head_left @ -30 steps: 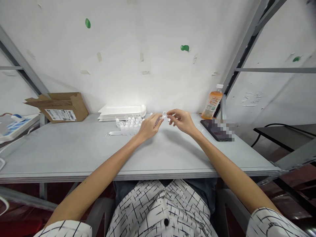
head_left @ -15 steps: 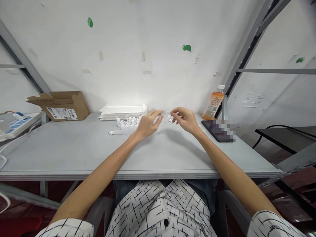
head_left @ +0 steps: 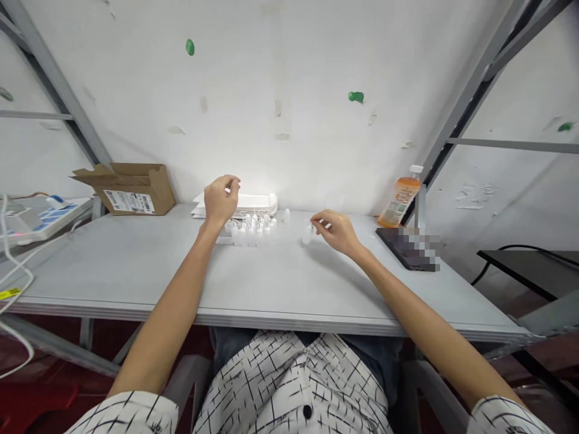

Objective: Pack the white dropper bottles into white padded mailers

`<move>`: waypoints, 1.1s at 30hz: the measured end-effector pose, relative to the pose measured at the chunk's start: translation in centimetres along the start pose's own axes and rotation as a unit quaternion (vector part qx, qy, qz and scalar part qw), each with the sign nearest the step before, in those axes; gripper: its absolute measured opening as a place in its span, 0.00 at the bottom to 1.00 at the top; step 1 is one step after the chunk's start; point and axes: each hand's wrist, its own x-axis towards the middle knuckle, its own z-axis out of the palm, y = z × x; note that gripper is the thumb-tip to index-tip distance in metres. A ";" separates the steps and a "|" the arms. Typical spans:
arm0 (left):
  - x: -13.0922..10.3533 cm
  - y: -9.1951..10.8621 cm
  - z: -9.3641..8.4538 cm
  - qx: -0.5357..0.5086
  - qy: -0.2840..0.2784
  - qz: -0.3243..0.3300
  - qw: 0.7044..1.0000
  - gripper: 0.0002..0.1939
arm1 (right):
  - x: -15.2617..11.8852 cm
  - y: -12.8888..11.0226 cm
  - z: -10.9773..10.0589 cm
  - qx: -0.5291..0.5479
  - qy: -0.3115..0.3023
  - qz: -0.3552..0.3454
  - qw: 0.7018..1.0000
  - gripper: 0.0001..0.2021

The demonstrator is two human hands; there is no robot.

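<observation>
My left hand (head_left: 220,198) is raised in front of a stack of white sheets or trays (head_left: 256,203), its fingers curled together; whatever they may hold is too small to make out. Several small white bottles (head_left: 252,234) stand in a cluster on the grey table, to the right of my left wrist. One more small bottle (head_left: 286,216) stands apart, right of the stack. My right hand (head_left: 335,230) pinches the top of a small white bottle (head_left: 307,232) between thumb and fingertips, over the middle of the table.
An open cardboard box (head_left: 131,188) sits at the back left, beside a white and blue device (head_left: 54,217) with white cables. At the right are an orange drink bottle (head_left: 400,198) and a dark phone or tablet (head_left: 404,248). A white wall (head_left: 271,78) rises behind the table (head_left: 280,289).
My left hand has moved left, away from my right hand, and its fingers have closed. The bottle cluster is more exposed, and a lone bottle now shows. The view has shifted slightly.
</observation>
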 end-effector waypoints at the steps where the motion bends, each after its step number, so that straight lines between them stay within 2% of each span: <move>1: 0.0 -0.2 0.0 -0.001 0.000 -0.007 1.000 0.13 | 0.2 0.2 0.2 -0.006 -0.005 0.002 1.000 0.09; 7: 0.0 -0.5 0.3 -0.002 -0.013 -0.015 1.000 0.12 | 3.0 0.4 2.1 -0.045 -0.038 0.013 0.998 0.09; 15: 0.0 0.0 -0.1 0.005 -0.032 -0.024 0.999 0.11 | 7.4 -0.3 5.8 -0.088 -0.079 0.041 0.992 0.09; 20: -0.1 0.1 0.0 -0.005 -0.044 -0.027 0.999 0.11 | 8.2 0.0 7.1 -0.077 -0.080 0.059 0.992 0.10; 33: -0.2 0.2 0.1 0.007 -0.078 -0.027 0.997 0.12 | 8.7 -0.1 8.6 0.003 -0.095 0.045 0.995 0.08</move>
